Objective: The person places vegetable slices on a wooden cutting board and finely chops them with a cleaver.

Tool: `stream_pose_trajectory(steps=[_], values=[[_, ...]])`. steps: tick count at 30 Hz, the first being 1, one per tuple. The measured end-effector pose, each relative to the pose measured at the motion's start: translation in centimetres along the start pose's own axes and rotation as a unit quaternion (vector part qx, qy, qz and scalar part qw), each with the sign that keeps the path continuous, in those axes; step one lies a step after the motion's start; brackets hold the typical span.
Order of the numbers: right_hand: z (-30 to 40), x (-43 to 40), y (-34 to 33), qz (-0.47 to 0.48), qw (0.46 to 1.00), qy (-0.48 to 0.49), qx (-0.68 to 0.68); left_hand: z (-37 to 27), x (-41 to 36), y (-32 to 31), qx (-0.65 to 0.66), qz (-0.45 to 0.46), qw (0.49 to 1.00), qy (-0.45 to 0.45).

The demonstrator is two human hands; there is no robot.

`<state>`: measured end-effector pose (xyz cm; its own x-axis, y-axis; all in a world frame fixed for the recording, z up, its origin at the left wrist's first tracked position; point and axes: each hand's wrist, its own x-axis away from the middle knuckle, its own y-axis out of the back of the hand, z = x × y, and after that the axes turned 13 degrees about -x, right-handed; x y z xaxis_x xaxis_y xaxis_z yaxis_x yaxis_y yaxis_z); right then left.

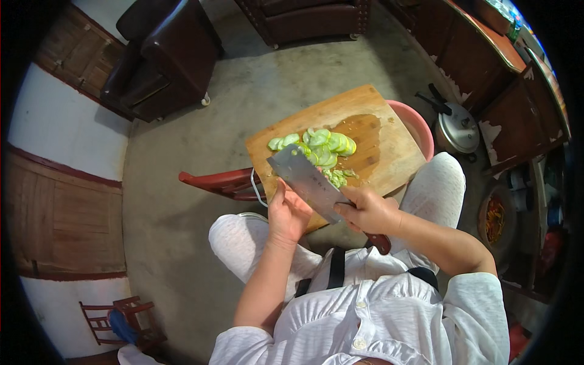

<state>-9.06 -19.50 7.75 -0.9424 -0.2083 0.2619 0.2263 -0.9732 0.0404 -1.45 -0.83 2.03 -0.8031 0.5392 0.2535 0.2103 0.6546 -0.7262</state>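
My right hand (369,211) grips a cleaver (308,182) where its blade meets the brown handle. The broad steel blade slants over the near left part of a wooden cutting board (397,146) and bears writing. Against the blade's lower side is my left hand (289,212), thumb raised and apart, palm partly showing, fingers hidden behind the steel. Beyond the blade lie overlapping pale green slices (326,141), which look like cucumber or squash. A small heap of chopped green pieces (337,176) sits by the cutting edge. A dark wet patch spreads over the board's middle.
A pink basin (413,123) shows under the board's right edge. Red chair-like legs (219,183) stick out at its left. On the floor at right are a pressure cooker (458,127) and a bowl of colourful food (495,219). Dark armchairs (173,59) stand farther off.
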Motion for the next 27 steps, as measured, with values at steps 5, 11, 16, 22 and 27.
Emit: stream_pose_trajectory(steps=[5, 11, 16, 22, 27], values=[[-1.8, -1.3, 0.3, 0.01, 0.952, -0.058, -0.3, -0.1, -0.5, -1.1, 0.078, 0.022, 0.996, 0.025], [-2.9, -1.9, 0.7, 0.026, 0.929, -0.083, -0.359, 0.1, -0.5, 0.4, 0.138, 0.081, 0.987, 0.022], [-3.2, -2.4, 1.2, 0.022, 0.93, -0.085, -0.357, -0.1, -0.5, 0.5, 0.139, 0.079, 0.987, 0.027], [-3.2, -2.6, 1.2, 0.012, 0.934, -0.093, -0.345, 0.0, -0.7, 0.7, 0.147, 0.049, 0.987, 0.041], [-2.6, -2.6, 1.0, -0.002, 0.931, -0.096, -0.351, 0.0, -0.9, 0.7, 0.129, 0.023, 0.99, 0.043]])
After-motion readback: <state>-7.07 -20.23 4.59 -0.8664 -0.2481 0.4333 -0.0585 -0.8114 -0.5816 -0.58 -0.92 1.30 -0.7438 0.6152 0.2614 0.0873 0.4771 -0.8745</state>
